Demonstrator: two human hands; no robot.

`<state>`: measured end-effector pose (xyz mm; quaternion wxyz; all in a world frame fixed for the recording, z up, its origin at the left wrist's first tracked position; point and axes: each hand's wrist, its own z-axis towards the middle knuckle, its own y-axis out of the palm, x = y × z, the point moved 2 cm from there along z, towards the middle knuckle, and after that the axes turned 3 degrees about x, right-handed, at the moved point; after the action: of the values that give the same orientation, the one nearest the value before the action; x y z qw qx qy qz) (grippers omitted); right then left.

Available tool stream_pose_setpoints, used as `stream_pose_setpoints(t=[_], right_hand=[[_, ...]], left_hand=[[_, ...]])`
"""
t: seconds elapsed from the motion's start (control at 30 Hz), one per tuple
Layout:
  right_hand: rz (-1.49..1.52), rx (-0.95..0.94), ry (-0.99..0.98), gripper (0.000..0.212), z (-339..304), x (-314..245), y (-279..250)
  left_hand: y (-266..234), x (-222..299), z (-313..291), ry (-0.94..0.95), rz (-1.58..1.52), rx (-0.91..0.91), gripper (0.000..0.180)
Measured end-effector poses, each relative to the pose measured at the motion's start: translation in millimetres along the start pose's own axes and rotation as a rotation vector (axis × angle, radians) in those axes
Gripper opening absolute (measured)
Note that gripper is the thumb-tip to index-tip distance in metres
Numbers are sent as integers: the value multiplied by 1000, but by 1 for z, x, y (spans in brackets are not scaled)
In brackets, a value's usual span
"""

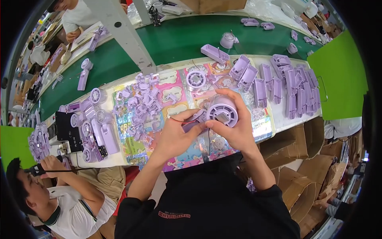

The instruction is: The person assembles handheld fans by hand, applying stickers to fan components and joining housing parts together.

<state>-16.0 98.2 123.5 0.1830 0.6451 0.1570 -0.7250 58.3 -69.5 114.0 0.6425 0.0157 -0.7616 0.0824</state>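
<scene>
In my right hand [241,133] is a round purple fan housing [219,106], its slotted face with a silver square in the middle turned toward me. My right thumb presses on its rim. My left hand [174,138] is closed on a small purple plastic part [201,116] touching the housing's left side. A red wire [178,121] and a dark wire run beside the left fingers; where they join is hidden. Beyond my hands, another fan housing [196,80] lies face up on the table. Left of it spreads a pile of small purple clips [145,97].
Many purple handle shells [294,89] lie at the right of the table [280,119]. Fan heads with handles [89,135] crowd its left end. Behind runs a green conveyor belt [175,42] carrying more parts. A grey post [123,36] rises at left; a co-worker [75,203] sits at lower left.
</scene>
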Motion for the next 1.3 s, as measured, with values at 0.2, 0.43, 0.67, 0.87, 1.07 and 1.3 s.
stream_pose_setpoints(t=[0.2, 0.43, 0.67, 0.87, 1.07, 1.3], right_hand=[[-215, 170, -191, 74, -11, -20, -3], [-184, 127, -124, 67, -8, -34, -9], [98, -15, 29, 58, 0, -28, -10], [35, -30, 18, 55, 4, -23, -14], [61, 32, 63, 42, 18, -12, -21], [317, 168, 352, 38, 26, 10, -27]], left_hand=[[15, 7, -7, 158, -94, 16, 37], [24, -3, -12, 237, -227, 34, 34], [21, 7, -18, 356, -96, 98, 32], [20, 10, -14, 154, -161, 9, 38], [16, -1, 2, 30, -291, -162, 49], [4, 9, 10, -11, -443, -281, 69]])
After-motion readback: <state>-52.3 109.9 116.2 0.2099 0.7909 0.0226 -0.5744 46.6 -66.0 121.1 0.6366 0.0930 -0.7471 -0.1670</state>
